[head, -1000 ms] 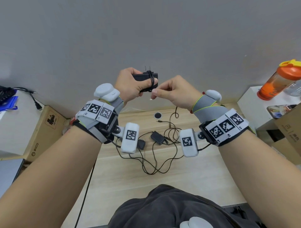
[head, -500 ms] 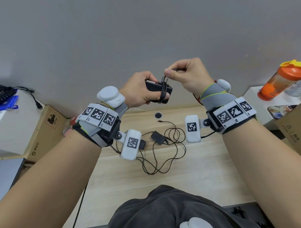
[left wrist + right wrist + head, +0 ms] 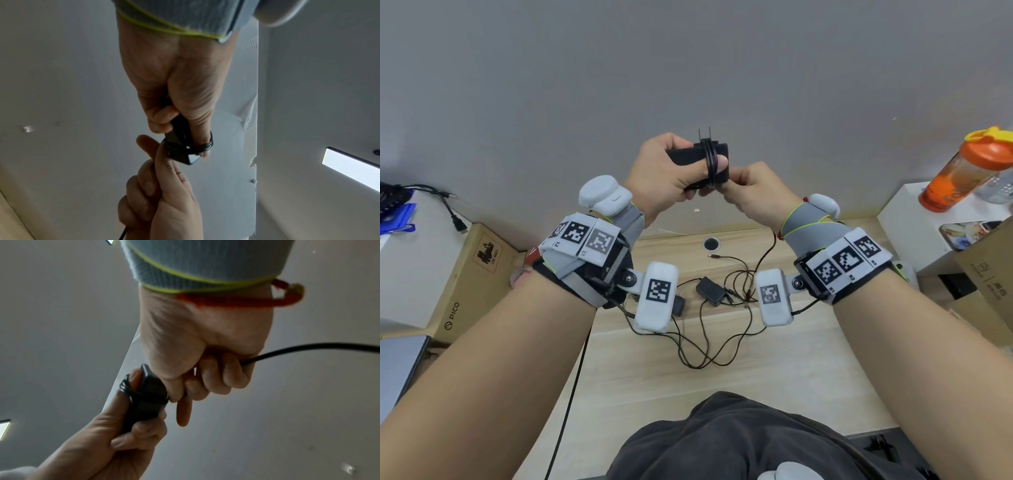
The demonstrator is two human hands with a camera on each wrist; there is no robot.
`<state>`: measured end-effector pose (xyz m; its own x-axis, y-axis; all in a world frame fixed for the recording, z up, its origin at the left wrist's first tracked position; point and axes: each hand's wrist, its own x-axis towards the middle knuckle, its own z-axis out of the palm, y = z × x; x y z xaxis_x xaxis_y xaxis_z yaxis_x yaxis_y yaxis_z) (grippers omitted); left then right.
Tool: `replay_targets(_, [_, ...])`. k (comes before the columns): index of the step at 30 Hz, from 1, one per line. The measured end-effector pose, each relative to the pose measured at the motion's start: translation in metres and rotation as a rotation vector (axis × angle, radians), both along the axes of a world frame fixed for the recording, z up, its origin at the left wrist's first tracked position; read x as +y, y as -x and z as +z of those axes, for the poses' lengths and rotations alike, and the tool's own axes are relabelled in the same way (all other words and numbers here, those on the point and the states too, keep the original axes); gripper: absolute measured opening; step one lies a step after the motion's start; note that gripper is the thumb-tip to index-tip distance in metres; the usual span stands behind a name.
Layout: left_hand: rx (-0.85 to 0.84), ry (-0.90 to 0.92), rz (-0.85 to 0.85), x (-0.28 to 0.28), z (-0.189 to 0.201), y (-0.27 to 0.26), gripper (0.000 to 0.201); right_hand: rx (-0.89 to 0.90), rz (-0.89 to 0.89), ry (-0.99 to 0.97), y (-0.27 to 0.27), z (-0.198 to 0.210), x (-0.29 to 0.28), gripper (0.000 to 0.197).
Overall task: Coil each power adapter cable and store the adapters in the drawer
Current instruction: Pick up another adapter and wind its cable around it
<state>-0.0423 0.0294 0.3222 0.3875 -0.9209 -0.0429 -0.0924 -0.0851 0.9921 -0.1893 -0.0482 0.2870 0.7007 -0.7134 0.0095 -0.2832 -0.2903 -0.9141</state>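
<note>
My left hand (image 3: pixel 664 174) grips a black power adapter (image 3: pixel 688 158) raised in front of the wall, prongs pointing up. Several turns of its thin black cable (image 3: pixel 710 164) wrap the adapter body and my left thumb. My right hand (image 3: pixel 751 188) sits just right of and below the adapter and pinches the cable (image 3: pixel 287 350), which trails down toward the desk. In the left wrist view the adapter (image 3: pixel 180 146) shows with the coils (image 3: pixel 202 147) round it. Two more black adapters (image 3: pixel 710 291) (image 3: pixel 678 305) lie on the wooden desk (image 3: pixel 808 370) in tangled cables (image 3: pixel 709 349). No drawer is in view.
An orange-lidded bottle (image 3: pixel 962 171) stands on a white surface at the right. Cardboard boxes (image 3: pixel 472 274) (image 3: pixel 993 274) flank the desk. A round cable hole (image 3: pixel 711 244) sits at the desk's back edge. A loose plug tip (image 3: pixel 710 255) lies near it.
My right hand has dropped from above the adapter to below its right end, carrying the cable round it. The left hand has turned the adapter so the prongs point up.
</note>
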Motion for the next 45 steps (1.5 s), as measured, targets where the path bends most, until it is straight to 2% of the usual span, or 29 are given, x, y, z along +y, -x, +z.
replay_targets(4, [0.012,-0.005,0.095,-0.005,-0.003,-0.011,0.043,0.082,0.069,0.081,0.002,0.007,0.008,0.028])
replay_targets(8, [-0.070,-0.061,0.116,-0.005,-0.008,-0.020,0.045,0.087,0.085,0.121,0.003,0.017,0.011,0.025])
replay_targets(15, [-0.297,-0.196,-0.008,0.000,-0.012,-0.024,0.049,-0.023,0.048,0.144,0.006,0.026,-0.003,0.016])
replay_targets(18, [-0.339,-0.252,-0.107,0.003,-0.013,-0.020,0.046,-0.065,-0.007,0.154,0.008,0.030,-0.012,0.012])
replay_targets(23, [-0.333,-0.238,-0.206,0.004,-0.008,-0.009,0.043,-0.111,-0.043,0.121,0.010,0.024,-0.021,0.009])
replay_targets(28, [-0.303,-0.225,-0.252,0.007,-0.003,-0.007,0.041,-0.256,-0.097,0.069,0.011,0.015,-0.022,0.015])
replay_targets(31, [-0.297,-0.212,-0.283,0.008,-0.002,-0.003,0.042,-0.249,-0.098,0.052,0.011,0.010,-0.023,0.018])
replay_targets(36, [-0.175,-0.155,-0.293,0.008,0.002,0.003,0.038,-0.241,-0.114,-0.013,0.007,0.001,-0.017,0.022])
replay_targets(40, [-0.063,-0.059,-0.220,0.007,0.003,0.007,0.035,-0.199,-0.099,-0.056,0.005,-0.003,-0.005,0.012])
replay_targets(45, [0.017,0.010,-0.049,-0.001,0.005,0.000,0.038,-0.097,-0.026,-0.088,-0.002,-0.018,0.002,0.025])
